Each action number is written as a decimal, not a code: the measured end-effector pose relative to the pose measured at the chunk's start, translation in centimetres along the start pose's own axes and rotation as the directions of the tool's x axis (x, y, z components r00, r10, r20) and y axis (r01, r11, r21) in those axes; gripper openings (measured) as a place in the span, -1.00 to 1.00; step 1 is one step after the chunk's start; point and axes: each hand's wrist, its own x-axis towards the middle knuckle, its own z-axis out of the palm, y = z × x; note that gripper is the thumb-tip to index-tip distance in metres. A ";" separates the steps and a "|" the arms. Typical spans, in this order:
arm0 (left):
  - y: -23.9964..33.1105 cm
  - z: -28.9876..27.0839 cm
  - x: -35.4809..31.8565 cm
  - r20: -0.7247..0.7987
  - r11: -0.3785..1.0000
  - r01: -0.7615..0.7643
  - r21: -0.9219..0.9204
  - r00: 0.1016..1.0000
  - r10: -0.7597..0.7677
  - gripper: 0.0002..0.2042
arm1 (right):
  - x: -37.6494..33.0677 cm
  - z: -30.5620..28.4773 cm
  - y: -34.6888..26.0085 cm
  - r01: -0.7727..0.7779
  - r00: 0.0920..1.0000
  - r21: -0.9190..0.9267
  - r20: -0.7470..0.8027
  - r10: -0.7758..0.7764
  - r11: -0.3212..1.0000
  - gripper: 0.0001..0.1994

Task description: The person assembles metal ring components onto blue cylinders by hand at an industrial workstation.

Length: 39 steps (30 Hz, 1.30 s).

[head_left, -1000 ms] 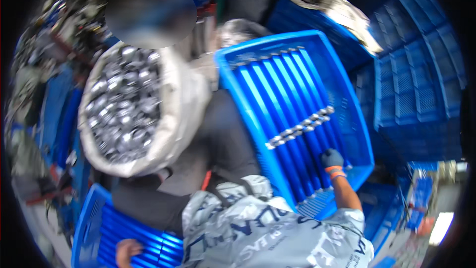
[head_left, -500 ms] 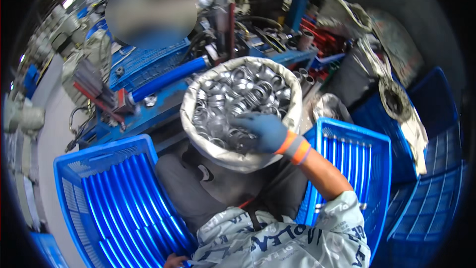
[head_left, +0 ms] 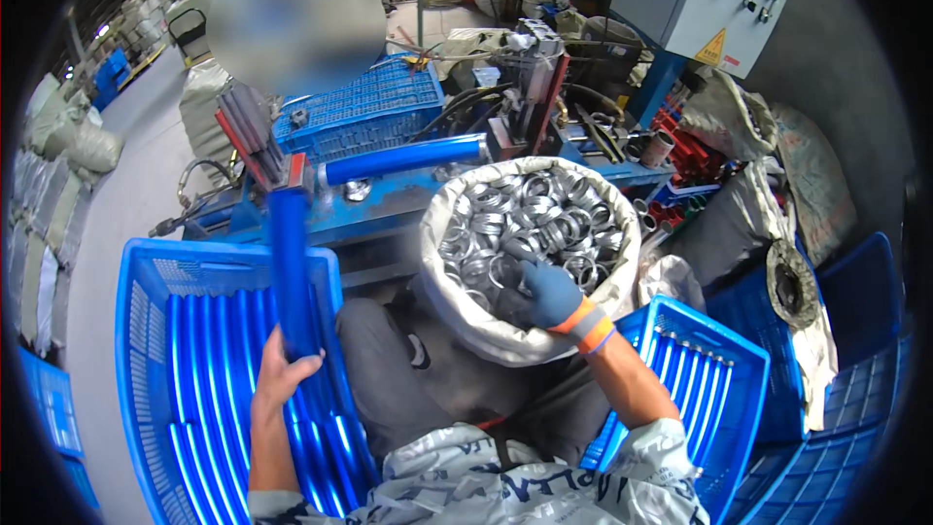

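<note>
My bare left hand [head_left: 282,374] is wrapped round the lower end of a shiny blue tube [head_left: 290,272]. This tube rises steeply above the left blue crate [head_left: 131,331], where several more blue tubes [head_left: 219,379] lie side by side. A blue glove with an orange cuff covers my right hand [head_left: 552,294]. Its dark fingertips are bent round a metal ring [head_left: 498,274] at the near side of the heap; they partly blend with the rings about them. The heap of silvery rings [head_left: 544,219] fills a white sack [head_left: 437,301] between my knees.
Beyond the sack, a blue machine bench [head_left: 389,209] carries another blue tube [head_left: 403,157] between two upright fixtures. The right crate [head_left: 753,379] holds several blue tubes with silvery ends. A grey control box [head_left: 695,5] stands at the far right, above stuffed sacks [head_left: 743,204].
My left hand has come up from the lower edge and lifted a blue tube. My right hand stays among the rings. The view has tilted up and swung left.
</note>
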 end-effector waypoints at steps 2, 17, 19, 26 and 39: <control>5.0 3.5 1.9 0.081 0.910 -0.212 0.357 0.977 0.196 -0.28 | -1.1 -0.3 -0.1 -0.277 0.944 0.717 0.080 0.319 0.640 -0.36; 11.9 9.6 2.9 0.405 0.462 -0.529 0.712 0.847 0.345 -0.37 | -3.7 -2.5 -4.1 -0.160 0.894 0.931 -0.004 0.447 0.329 -0.29; 11.6 9.6 2.8 0.401 0.473 -0.529 0.704 0.847 0.350 -0.37 | -3.6 -2.1 -4.2 -0.168 0.895 0.902 -0.030 0.446 0.397 -0.07; 10.8 9.7 2.9 0.390 0.501 -0.521 0.691 0.853 0.348 -0.36 | -3.8 -2.6 -4.6 -0.092 0.940 0.878 -0.079 0.331 0.470 -0.29; 6.7 7.4 1.3 -0.095 0.941 -0.339 -0.019 0.937 0.336 -0.16 | 1.0 -0.5 -2.2 -0.202 0.971 0.424 0.203 0.125 0.883 -0.41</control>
